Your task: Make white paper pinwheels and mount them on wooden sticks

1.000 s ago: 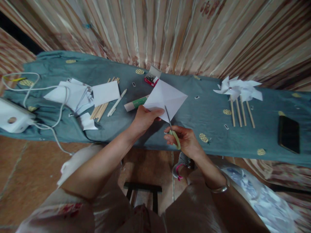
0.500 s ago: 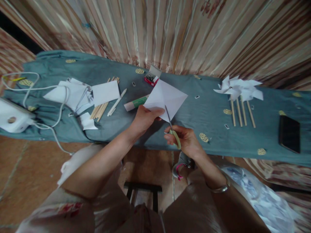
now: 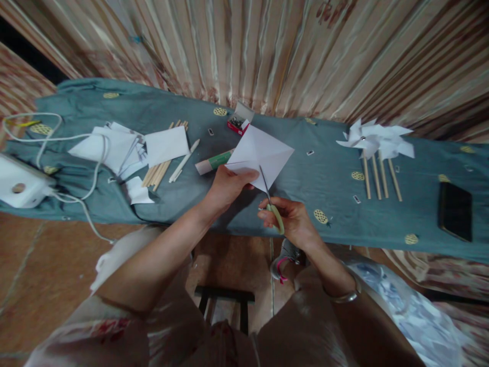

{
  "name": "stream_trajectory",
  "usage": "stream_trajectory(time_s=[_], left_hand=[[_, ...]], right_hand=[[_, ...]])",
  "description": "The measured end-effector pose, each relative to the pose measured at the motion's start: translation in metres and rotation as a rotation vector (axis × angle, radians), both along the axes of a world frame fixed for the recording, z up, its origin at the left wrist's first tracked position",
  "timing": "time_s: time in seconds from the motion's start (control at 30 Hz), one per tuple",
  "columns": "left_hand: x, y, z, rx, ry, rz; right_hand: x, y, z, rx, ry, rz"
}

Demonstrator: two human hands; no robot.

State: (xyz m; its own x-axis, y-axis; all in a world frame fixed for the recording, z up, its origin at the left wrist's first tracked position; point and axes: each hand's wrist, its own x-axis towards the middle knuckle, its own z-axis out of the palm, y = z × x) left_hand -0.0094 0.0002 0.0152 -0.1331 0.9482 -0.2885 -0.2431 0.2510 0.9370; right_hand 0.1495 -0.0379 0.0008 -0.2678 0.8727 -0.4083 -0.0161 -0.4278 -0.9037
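Well clear of pinwheels [image 3: 387, 144], left fingers [image 3: 247, 176] hold paper [image 3: 265, 150] by its edge; right [image 3: 287, 206], scissors [image 3: 275, 215].

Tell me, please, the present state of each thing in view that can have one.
Left hand: closed on paper square
Paper square: creased
Right hand: holding scissors
Scissors: one blade over paper square, opening unclear
Red box: open, metal pieces inside
Green-and-white tube: lying, partly hidden
White pen: lying flat
Pinwheels: assembled, lying down
Loose sticks: partly under white paper
Phone: lying flat, face dark
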Motion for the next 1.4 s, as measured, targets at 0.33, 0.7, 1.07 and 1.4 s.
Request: stream_trajectory(time_s=[0.33, 0.7, 1.07, 1.4], left_hand=[[-0.001, -0.001, 0.0, -0.017, 0.013, 0.018], [-0.014, 0.011, -0.006, 0.091, -0.05, 0.071], [-0.008, 0.007, -0.009, 0.149, -0.052, -0.043], [-0.006, 0.002, -0.03, 0.249, 0.435, -0.428]], right_hand=[[0.002, 0.0, -0.003, 0.005, -0.037, 0.067], [0.02, 0.006, 0.005, 0.03, -0.135, 0.174], [0.045, 0.03, 0.004, 0.317, -0.143, -0.205], [0.042, 0.049, 0.002, 0.374, 0.03, -0.366]])
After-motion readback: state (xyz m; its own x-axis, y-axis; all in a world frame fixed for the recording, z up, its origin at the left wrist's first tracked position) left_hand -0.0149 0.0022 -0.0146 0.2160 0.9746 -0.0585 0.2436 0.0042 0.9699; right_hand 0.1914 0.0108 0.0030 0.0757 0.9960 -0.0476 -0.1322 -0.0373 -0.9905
